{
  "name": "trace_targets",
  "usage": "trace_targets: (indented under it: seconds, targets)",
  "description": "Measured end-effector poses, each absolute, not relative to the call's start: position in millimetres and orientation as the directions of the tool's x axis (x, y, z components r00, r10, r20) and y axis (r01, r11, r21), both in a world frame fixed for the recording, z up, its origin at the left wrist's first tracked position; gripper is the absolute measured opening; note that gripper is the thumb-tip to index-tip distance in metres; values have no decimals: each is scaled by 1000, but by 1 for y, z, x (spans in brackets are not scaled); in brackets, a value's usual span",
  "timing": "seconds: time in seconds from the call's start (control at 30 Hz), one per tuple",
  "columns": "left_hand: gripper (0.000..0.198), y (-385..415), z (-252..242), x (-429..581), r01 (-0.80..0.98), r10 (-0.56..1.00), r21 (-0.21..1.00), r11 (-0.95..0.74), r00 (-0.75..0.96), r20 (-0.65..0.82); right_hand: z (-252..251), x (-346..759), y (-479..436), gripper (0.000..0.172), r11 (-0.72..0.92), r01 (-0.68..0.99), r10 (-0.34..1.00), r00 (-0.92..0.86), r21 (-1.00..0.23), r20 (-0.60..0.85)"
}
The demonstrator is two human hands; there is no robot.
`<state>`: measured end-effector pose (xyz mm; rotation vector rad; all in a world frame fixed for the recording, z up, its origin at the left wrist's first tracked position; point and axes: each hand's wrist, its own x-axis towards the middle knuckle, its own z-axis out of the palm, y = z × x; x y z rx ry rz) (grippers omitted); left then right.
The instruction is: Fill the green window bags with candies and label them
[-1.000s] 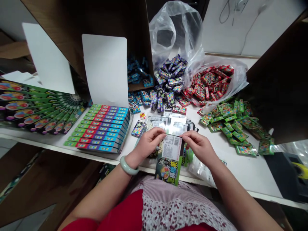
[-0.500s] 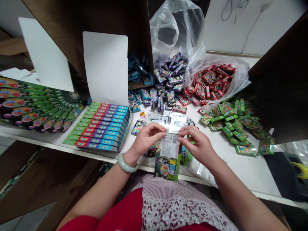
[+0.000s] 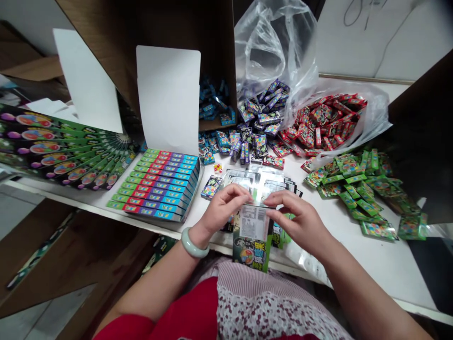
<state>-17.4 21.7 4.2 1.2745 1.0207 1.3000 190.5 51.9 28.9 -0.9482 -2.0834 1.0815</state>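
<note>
As hands [image 3: 222, 212] hold a printed card [image 3: 252, 245], red packets [image 3: 320, 120] fill a bag [image 3: 371, 113]

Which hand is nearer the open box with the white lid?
Left. The left hand is just right of the open box, not touching it; the right hand is farther right.

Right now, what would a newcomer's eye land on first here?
The bright heaps stand out first: red packets in a clear plastic bag at the back right, purple packets beside them, and green packets spread on the right. In the centre, the left hand and right hand hold a green-and-black packet with a white barcode label. Left of them sits an open display box of striped rows.
</note>
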Motion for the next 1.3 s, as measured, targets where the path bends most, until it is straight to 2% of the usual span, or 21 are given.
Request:
trace_targets:
  seconds: [0.17, 0.37, 0.6, 0.67, 0.77, 0.83, 0.9, 1.0, 1.07, 1.17, 1.3]
  targets:
    - [5, 14, 0, -20, -61, 975, 984, -165, 138, 172, 16, 196, 37, 10, 487, 331, 821, -488, -808, 295]
    - [2, 15, 2, -15, -10, 970, 977, -215, 118, 215, 9, 196, 33, 10, 406, 290, 875, -396, -866, 278]
    - [4, 17, 2, -16, 101, 978, 973, -205, 62, 200, 8, 179, 28, 9, 432, 261, 878, -342, -863, 335]
    - [3, 19, 1, -17, 120, 976, 970, -212, 77, 203, 9, 179, 30, 10, 396, 244, 888, -348, -885, 301]
    - [2, 24, 0, -20, 152, 983, 973, -176, 71, 167, 6, 203, 42, 17, 246, 188, 910, -383, -951, 159]
    - [2, 25, 0, -21, 164, 988, 975, -151, 52, 144, 0, 233, 53, 17, 180, 268, 938, -338, -946, 83]
    - [3, 25, 0, -22, 159, 991, 978, -135, 32, 132, -11, 265, 62, 9, 170, 504, 967, -250, -847, 46]
    - [4, 26, -2, -19, 161, 992, 979, -124, 7, 125, -33, 296, 67, 10, 184, 801, 968, -248, -570, -37]
    - [5, 28, -3, -17, 166, 992, 978, -128, 8, 129, -46, 302, 64, 15, 221, 864, 959, -277, -452, -62]
    - [5, 30, -3, -16, 158, 990, 977, -141, 35, 137, -57, 299, 58, 23, 243, 901, 956, -286, -359, -71]
    - [9, 30, -4, -17, 147, 988, 978, -150, 53, 144, -62, 297, 58, 25, 212, 902, 960, -264, -376, -91]
